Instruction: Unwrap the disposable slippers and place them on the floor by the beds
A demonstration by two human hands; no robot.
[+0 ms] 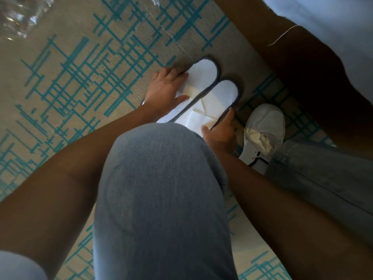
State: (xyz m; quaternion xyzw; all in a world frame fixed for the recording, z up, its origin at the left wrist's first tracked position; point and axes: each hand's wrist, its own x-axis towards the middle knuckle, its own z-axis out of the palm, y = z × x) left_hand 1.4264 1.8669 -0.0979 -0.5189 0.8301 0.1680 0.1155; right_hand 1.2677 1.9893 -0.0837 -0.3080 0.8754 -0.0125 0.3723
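On the patterned carpet [80, 63] beside a bed, a crouching person sets a pair of white disposable slippers [210, 93] side by side, toes pointing away from the camera. Both slippers lie flat on the floor, their dark-trimmed edges touching along the middle. The left hand [164, 88] rests flat on the left slipper, fingers spread and straight over its upper. The right hand [221, 130] touches the outer edge of the right slipper near the heel, forefinger extended along the trim and thumb on the insole; whether it pinches the edge cannot be told. A knee in grey-blue jeans [161, 188] fills the foreground. A white sneaker [264, 134] stands just beside the right slipper. Crumpled clear plastic wrapping [22, 15] lies well apart at the upper left, and the bed's dark brown base [302, 67] runs along the right.
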